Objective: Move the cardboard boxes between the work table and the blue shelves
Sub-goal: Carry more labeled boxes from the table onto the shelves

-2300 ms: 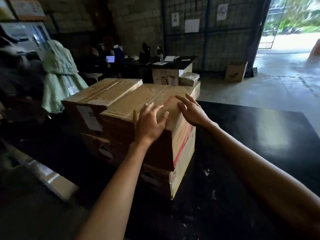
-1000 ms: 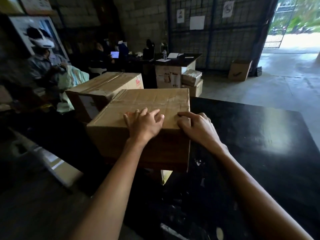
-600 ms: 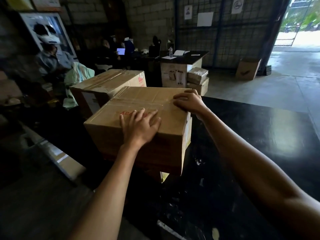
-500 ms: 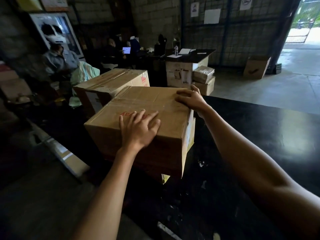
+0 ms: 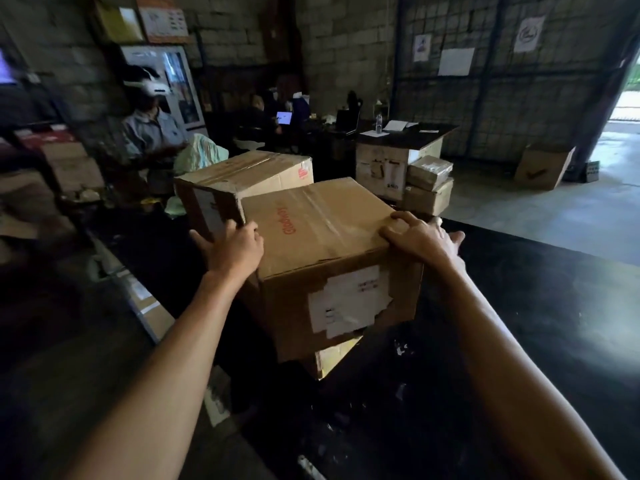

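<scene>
Hands clamping opposite sides of taped brown cardboard box (image 5: 322,244): left hand (image 5: 232,251) curled round its far left edge, right hand (image 5: 420,239) curled over its right top corner. Perched atop lower carton on dark black bench (image 5: 540,306), beside second taped cardboard box (image 5: 242,178); probably gripped so for lifting clear toward shelves, unseen here.

The near box (image 5: 329,244) is matt brown cardboard with glossy clear tape across its top and a torn white paper label. The surface (image 5: 540,306) is black and glossy.
</scene>
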